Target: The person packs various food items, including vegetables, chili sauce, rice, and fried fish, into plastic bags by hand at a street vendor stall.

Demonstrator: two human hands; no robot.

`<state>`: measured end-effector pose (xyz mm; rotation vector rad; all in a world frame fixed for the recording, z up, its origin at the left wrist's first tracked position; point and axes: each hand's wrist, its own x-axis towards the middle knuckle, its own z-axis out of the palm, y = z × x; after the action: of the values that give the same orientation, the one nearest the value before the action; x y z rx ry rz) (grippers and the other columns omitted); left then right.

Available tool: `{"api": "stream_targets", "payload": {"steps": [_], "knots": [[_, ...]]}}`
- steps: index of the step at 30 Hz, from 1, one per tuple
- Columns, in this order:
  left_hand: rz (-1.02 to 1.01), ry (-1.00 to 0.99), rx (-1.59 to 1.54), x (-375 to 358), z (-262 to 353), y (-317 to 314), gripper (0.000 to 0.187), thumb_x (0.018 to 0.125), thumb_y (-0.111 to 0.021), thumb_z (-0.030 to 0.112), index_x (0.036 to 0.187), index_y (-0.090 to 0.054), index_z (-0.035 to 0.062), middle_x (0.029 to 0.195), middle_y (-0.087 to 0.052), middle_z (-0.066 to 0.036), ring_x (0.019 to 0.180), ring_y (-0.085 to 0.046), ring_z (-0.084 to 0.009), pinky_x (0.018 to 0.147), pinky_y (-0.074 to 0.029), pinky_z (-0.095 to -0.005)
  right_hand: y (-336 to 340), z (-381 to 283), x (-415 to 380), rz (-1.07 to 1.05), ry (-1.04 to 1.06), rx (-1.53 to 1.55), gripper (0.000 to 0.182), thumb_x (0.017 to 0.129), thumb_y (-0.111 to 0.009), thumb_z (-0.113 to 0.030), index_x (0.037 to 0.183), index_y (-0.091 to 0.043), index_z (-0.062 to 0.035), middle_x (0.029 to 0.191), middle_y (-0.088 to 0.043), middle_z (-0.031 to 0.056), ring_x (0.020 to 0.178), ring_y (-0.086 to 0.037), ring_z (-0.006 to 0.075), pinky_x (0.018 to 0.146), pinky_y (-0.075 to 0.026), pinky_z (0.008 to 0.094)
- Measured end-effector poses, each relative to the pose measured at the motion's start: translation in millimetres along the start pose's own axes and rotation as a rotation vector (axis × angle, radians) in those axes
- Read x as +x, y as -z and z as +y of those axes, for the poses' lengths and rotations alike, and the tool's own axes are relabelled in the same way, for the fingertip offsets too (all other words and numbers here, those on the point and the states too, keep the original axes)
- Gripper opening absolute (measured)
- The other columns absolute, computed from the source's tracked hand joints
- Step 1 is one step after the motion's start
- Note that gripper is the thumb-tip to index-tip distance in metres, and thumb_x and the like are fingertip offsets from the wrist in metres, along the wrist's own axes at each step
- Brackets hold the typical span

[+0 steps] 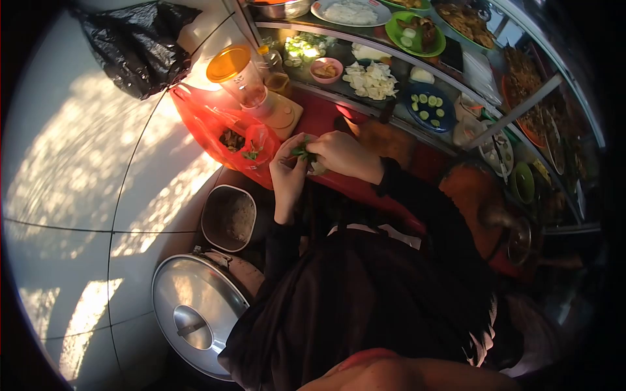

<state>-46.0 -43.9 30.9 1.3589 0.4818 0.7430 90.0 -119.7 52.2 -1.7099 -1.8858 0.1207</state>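
Greens [301, 152]: pinched in fingertips of left hand [289, 171] and right hand [344, 154], just right of red bag [207, 129]. Presumably light, soft, easily torn; best hold, gentle pinch at one end.

Green leaves [301, 154] between bare fingers [319, 145]

Right sleeve [427, 202]: black, long, ending near the wrist
Left sleeve [282, 249]: black, long
Torso garment [352, 280]: very dark, loose, softly folded
Left hand [289, 174]: bare
Right hand [342, 155]: bare
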Motion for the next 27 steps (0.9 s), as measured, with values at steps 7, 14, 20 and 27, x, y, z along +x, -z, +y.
{"api": "stream_targets", "payload": {"steps": [7,14,20,27], "knots": [[-0.214,-0.033,0.217,17.9,-29.1,-44.2,0.037,0.078,-0.048,-0.012,0.113,-0.058,-0.0042,0.114,-0.057,-0.011,0.088,-0.062,-0.015,0.069,-0.053,-0.0233,33.3,34.0,-30.1,-0.185,-0.23,-0.042,0.017,0.062,-0.065,-0.007,0.076,-0.064,0.0018,0.075,-0.063,0.0194,0.073,-0.063,0.034,0.064,-0.05,0.0391],[-0.315,0.169,0.093,23.1,-33.8,-70.4,0.038,0.077,-0.048,-0.011,0.113,-0.058,-0.0045,0.115,-0.057,-0.013,0.095,-0.061,-0.017,0.076,-0.051,-0.0252,85.2,35.1,-80.9,-0.092,-0.384,0.273,0.03,0.079,-0.064,-0.011,0.107,-0.061,-0.0019,0.081,-0.065,0.0105,0.058,-0.052,0.0136,0.055,-0.044,0.0276],[-0.452,-0.057,0.216,29.8,-54.2,-79.9,0.036,0.081,-0.049,-0.007,0.115,-0.059,0.0011,0.115,-0.058,-0.004,0.064,-0.056,-0.0035,0.048,-0.042,-0.0169,44.1,47.9,-100.4,-0.311,-0.448,0.194,0.021,0.075,-0.063,-0.013,0.094,-0.062,-0.0029,0.089,-0.063,0.0124,0.082,-0.06,0.0323,0.07,-0.048,0.0383],[-0.438,0.046,0.118,22.8,-41.9,-79.9,0.038,0.081,-0.05,-0.007,0.117,-0.058,0.0018,0.118,-0.056,-0.004,0.061,-0.054,-0.0028,0.05,-0.04,-0.0159,48.1,52.9,-106.0,-0.127,-0.345,0.182,0.023,0.07,-0.063,-0.007,0.093,-0.062,-0.0024,0.087,-0.062,0.0101,0.076,-0.061,0.0251,0.064,-0.048,0.0342]]}}
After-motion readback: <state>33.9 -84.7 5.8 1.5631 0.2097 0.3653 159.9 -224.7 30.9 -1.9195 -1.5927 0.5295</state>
